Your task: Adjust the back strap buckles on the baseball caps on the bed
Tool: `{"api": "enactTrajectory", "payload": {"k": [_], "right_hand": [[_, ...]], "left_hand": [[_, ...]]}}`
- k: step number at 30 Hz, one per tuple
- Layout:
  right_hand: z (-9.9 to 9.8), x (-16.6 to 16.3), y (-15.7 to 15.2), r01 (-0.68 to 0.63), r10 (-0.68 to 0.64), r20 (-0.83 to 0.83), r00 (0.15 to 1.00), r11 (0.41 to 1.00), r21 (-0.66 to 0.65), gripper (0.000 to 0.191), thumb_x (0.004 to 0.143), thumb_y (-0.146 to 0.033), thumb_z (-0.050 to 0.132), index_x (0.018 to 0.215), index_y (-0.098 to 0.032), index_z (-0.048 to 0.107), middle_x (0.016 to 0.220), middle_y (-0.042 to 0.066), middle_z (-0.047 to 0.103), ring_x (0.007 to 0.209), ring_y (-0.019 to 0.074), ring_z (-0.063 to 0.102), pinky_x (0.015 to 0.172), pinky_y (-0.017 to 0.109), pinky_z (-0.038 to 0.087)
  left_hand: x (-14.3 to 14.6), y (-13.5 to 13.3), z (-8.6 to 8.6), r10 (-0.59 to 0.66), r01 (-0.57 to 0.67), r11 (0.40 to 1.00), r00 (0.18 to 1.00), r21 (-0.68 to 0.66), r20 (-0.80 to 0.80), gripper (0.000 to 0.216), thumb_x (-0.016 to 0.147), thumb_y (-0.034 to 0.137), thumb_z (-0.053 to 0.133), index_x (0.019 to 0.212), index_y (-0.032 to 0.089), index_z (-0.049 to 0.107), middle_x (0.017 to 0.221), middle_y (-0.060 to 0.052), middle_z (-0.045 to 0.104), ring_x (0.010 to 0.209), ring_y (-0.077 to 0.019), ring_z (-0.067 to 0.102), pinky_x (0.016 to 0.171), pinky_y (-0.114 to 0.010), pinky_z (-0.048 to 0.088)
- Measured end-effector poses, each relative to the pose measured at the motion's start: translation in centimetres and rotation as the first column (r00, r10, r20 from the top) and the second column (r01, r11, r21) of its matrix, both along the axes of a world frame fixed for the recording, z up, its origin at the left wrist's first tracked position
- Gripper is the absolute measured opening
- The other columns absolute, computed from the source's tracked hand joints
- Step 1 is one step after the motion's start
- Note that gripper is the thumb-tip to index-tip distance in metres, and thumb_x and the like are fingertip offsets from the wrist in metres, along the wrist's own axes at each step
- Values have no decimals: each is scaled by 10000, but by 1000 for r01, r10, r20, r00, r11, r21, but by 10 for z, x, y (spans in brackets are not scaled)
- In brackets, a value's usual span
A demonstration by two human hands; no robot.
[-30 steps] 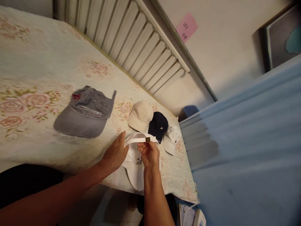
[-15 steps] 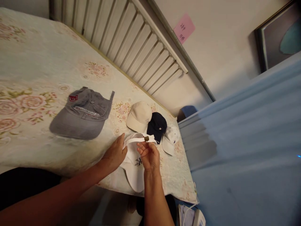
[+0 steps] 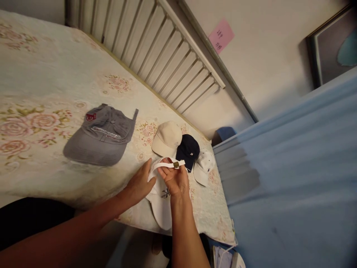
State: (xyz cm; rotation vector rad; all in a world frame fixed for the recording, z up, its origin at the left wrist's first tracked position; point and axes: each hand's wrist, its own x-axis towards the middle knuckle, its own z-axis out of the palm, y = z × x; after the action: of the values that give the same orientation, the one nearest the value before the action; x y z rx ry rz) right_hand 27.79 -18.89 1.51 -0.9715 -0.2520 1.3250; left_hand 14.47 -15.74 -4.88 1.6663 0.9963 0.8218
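Strap (image 3: 164, 163) of the white cap (image 3: 161, 214) looks threaded through its buckle (image 3: 176, 164), I judge, with the tail left poking out untucked. I have the left hand (image 3: 140, 183) gripping the cap's rim near the flowered cloth's (image 3: 206, 208) edge; whether the right hand (image 3: 176, 183) pinches, I can't tell. Since the last frame, its fingers reach further under the strap, now arching more.

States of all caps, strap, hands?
Near white cap: brim toward camera
Its strap: end past buckle, fastening unclear
Left hand: at cap's edge
Right hand: palm up at strap
Gray cap: crown up, strap end loose
Beige cap: crown up
Navy cap: crown up
Far white cap: crown up
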Motion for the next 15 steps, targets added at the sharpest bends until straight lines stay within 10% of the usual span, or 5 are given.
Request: {"api": "enactTrajectory", "payload": {"k": [15], "right_hand": [[-13,-8,1,-97,97,1,995,994,58,428,858,-496,503,976,-105,634,1046,154,698,995,246,649,983,488,440]], "left_hand": [[9,1,-20,83,-98,957,994,274,66,566,884,236,353,1422,69,295,1443,-223,419,1352,-280,386,1108,-493,318]]}}
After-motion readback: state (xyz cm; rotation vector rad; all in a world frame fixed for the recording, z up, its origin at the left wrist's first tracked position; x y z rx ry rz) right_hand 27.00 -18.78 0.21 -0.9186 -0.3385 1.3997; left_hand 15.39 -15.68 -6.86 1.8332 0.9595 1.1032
